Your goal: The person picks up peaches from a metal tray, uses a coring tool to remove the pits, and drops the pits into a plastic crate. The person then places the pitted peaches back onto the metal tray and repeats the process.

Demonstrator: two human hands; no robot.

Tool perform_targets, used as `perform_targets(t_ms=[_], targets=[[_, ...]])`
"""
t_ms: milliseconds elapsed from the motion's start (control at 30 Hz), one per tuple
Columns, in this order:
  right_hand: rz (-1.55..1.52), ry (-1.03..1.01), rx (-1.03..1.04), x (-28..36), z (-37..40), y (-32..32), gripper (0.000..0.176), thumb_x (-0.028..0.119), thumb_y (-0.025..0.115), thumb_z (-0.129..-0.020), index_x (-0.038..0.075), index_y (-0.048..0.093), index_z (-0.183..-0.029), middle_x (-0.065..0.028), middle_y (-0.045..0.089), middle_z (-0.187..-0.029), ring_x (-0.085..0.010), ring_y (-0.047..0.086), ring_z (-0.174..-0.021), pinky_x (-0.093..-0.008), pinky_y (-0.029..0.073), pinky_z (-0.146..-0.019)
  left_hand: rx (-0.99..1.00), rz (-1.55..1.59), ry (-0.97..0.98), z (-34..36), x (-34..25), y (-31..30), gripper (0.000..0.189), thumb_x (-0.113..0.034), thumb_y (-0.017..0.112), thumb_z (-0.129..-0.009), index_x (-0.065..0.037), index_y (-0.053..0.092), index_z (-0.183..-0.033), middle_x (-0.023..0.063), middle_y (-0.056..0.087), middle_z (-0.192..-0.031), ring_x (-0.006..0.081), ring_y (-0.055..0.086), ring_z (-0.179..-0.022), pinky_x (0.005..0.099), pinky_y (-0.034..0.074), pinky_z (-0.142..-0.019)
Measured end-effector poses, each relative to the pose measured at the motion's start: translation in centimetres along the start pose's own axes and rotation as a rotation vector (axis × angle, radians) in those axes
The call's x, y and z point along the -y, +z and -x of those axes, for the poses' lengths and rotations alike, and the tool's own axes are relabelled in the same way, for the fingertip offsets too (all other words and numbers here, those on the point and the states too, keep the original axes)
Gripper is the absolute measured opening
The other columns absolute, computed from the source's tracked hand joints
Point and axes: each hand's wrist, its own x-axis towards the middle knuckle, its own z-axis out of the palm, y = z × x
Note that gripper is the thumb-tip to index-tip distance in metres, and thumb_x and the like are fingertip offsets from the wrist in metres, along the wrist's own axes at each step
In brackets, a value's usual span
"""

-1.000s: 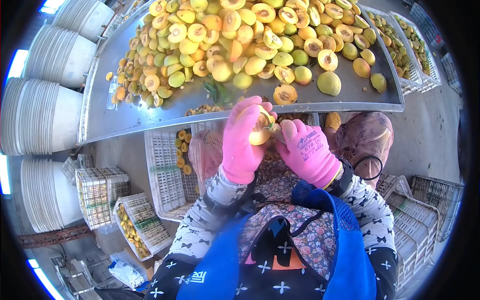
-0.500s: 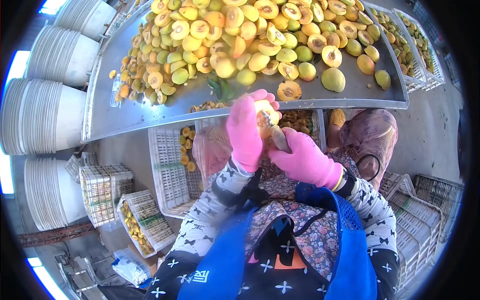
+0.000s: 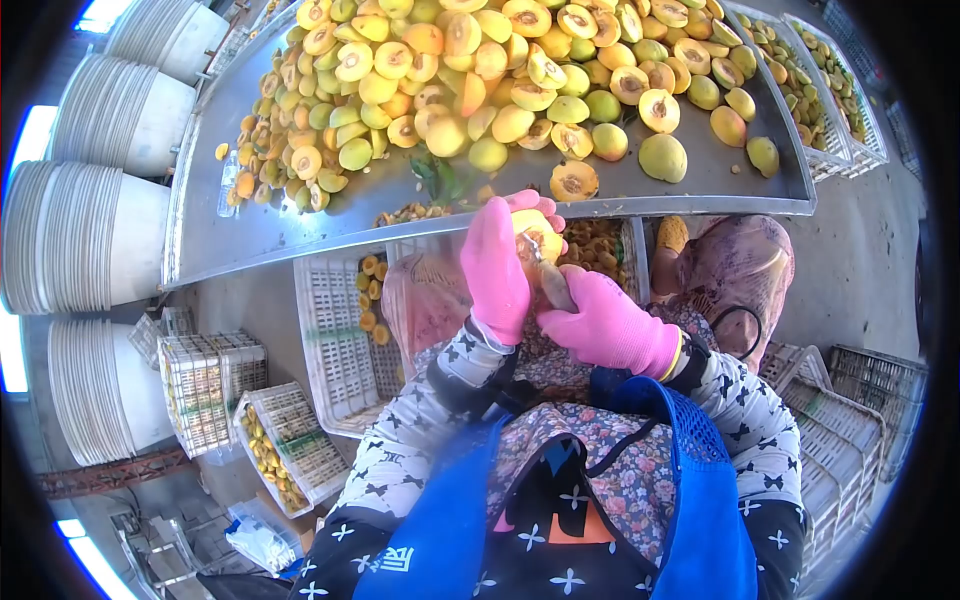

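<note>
My left hand [image 3: 494, 268], in a pink glove, is wrapped around a yellow peach half [image 3: 547, 240] just below the front edge of the metal table [image 3: 330, 240]. The cut face is turned toward my right hand [image 3: 618, 325], also pink-gloved, whose fingers grip the handle of a pitting tool [image 3: 556, 288]. Its metal tip touches the middle of the cut face, around the pit. Beyond my hands, a big heap of halved peaches [image 3: 460, 85] covers much of the table, some cut side up with pits showing. A single half [image 3: 574, 181] lies close to the edge.
Under the table edge stands a white crate [image 3: 325, 335] with some halves inside. Green leaves [image 3: 437, 180] and a plastic bottle [image 3: 229, 182] rest on the table. Stacked white tubs [image 3: 85, 235] line the left; more crates [image 3: 830, 430] stand at right.
Both hands have shifted slightly down and the peach half is turned a little, showing more of its cut face. The tool tip stays against it.
</note>
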Motion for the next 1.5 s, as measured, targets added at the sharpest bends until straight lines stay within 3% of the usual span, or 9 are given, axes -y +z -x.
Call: perform_targets(t_ms=[67, 367, 467, 567, 767, 933, 1300, 1400, 1500], targets=[[-0.333, 0.345, 0.157, 2.3, 0.1, -1.0, 0.022, 0.018, 0.064, -0.087, 0.000, 0.054, -0.095, -0.0079, 0.060, -0.070, -0.0208, 0.060, -0.055, -0.0332, 0.047, -0.050, 0.037, -0.034, 0.010, 0.0, -0.2, 0.1, 0.044, -0.037, 0.041, -0.105, 0.002, 0.060, -0.110, 0.0160, 0.068, -0.098, 0.0241, 0.069, -0.082, 0.0343, 0.059, -0.067], [-0.560, 0.341, 0.390, 1.4, 0.6, -2.9, 0.013, 0.011, 0.062, -0.086, 0.001, 0.056, -0.090, -0.0032, 0.055, -0.062, -0.0149, 0.055, -0.047, -0.0293, 0.042, -0.044, 0.422, -0.099, -0.241, -1.9, -1.4, -1.8, 0.041, -0.033, 0.047, -0.103, 0.005, 0.062, -0.108, 0.0162, 0.068, -0.093, 0.0254, 0.067, -0.078, 0.0342, 0.056, -0.071], [0.380, -0.363, -0.275, -3.4, 0.3, 0.8, 0.015, 0.013, 0.062, -0.087, 0.000, 0.056, -0.093, -0.0033, 0.057, -0.065, -0.0163, 0.060, -0.055, -0.0330, 0.045, -0.049, 0.291, -0.049, -0.301, -2.1, -0.1, -1.5, 0.043, -0.037, 0.049, -0.103, 0.004, 0.063, -0.107, 0.0158, 0.067, -0.093, 0.0252, 0.067, -0.079, 0.0354, 0.056, -0.073], [0.359, -0.265, -0.224, -4.1, 0.5, 1.0, 0.018, 0.015, 0.063, -0.088, 0.000, 0.055, -0.095, -0.0025, 0.057, -0.067, -0.0159, 0.061, -0.060, -0.0355, 0.046, -0.054, 0.068, 0.226, -0.483, -1.1, -0.4, -0.8, 0.046, -0.041, 0.050, -0.102, 0.003, 0.063, -0.105, 0.0155, 0.067, -0.093, 0.0253, 0.067, -0.080, 0.0360, 0.055, -0.075], [-0.540, 0.310, 0.200, 1.1, 0.9, 0.1, 0.018, 0.010, 0.065, -0.086, 0.001, 0.055, -0.097, -0.0013, 0.055, -0.067, -0.0114, 0.052, -0.050, -0.0289, 0.041, -0.045, -0.040, 0.067, -0.145, 0.7, -1.7, 0.4, 0.044, -0.038, 0.046, -0.103, 0.003, 0.063, -0.102, 0.0157, 0.067, -0.094, 0.0251, 0.065, -0.082, 0.0354, 0.054, -0.076], [-0.605, 0.282, 0.145, 1.7, 1.2, 0.9, 0.019, 0.009, 0.066, -0.083, 0.002, 0.055, -0.097, -0.0010, 0.054, -0.067, -0.0096, 0.049, -0.047, -0.0252, 0.038, -0.043, -0.092, 0.026, 0.083, 0.9, -0.2, 1.1, 0.041, -0.031, 0.042, -0.104, 0.004, 0.062, -0.101, 0.0166, 0.067, -0.093, 0.0250, 0.067, -0.077, 0.0348, 0.056, -0.069], [-0.493, 0.340, 0.467, 2.7, 2.5, -1.7, 0.019, 0.017, 0.068, -0.085, 0.005, 0.060, -0.096, 0.0010, 0.057, -0.071, -0.0090, 0.052, -0.054, -0.0238, 0.042, -0.049, 0.350, -0.088, -0.420, -1.5, -3.9, -1.5, 0.051, -0.038, 0.040, -0.105, 0.005, 0.065, -0.093, 0.0165, 0.070, -0.089, 0.0228, 0.069, -0.073, 0.0329, 0.057, -0.065], [-0.100, 0.195, 0.220, 0.3, 2.0, -2.0, 0.026, 0.021, 0.068, -0.084, 0.002, 0.058, -0.099, -0.0100, 0.063, -0.075, -0.0230, 0.061, -0.062, -0.0368, 0.050, -0.060, 0.107, -0.223, -0.163, -1.2, -4.4, -4.3, 0.054, -0.044, 0.036, -0.105, 0.003, 0.061, -0.102, 0.0172, 0.069, -0.096, 0.0279, 0.071, -0.085, 0.0343, 0.059, -0.068], [0.511, 0.079, 0.167, -2.2, 2.0, -3.0, 0.030, 0.026, 0.067, -0.084, 0.001, 0.054, -0.097, -0.0193, 0.064, -0.079, -0.0370, 0.065, -0.073, -0.0473, 0.051, -0.068, 0.213, -1.342, 0.610, -0.7, -9.7, -12.1, 0.026, -0.004, 0.072, -0.080, -0.001, 0.063, -0.103, 0.0105, 0.070, -0.095, 0.0219, 0.070, -0.087, 0.0322, 0.058, -0.074]])
